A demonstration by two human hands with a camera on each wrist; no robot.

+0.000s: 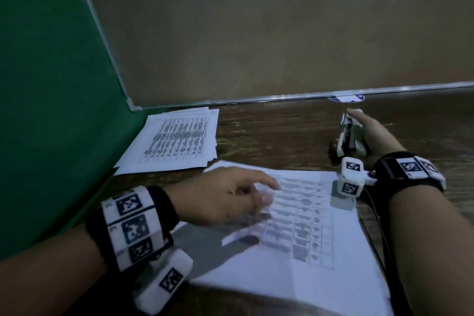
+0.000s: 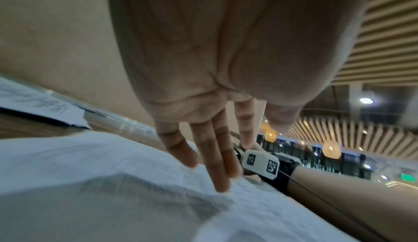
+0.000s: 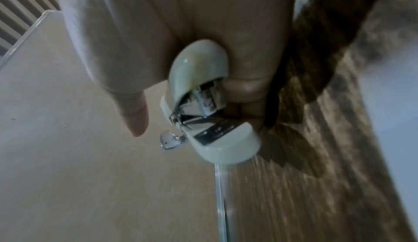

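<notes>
A printed sheet with a table (image 1: 295, 228) lies on the wooden desk (image 1: 269, 136) in front of me. My left hand (image 1: 230, 195) hovers over its upper left part with fingers (image 2: 217, 165) straight, tips at or just above the paper (image 2: 113, 183); contact is unclear. My right hand (image 1: 369, 133) grips a small white stapler (image 1: 351, 136) beyond the sheet's far right corner. In the right wrist view the stapler (image 3: 203, 106) is wrapped by the fingers, its metal mouth slightly apart, thumb (image 3: 135, 119) sticking out to the left.
A second stack of printed sheets (image 1: 177, 141) lies at the far left of the desk beside a green panel (image 1: 51, 110). A frosted divider with a metal edge (image 1: 282, 97) closes the back. A round sticker (image 1: 346, 98) sits at its base.
</notes>
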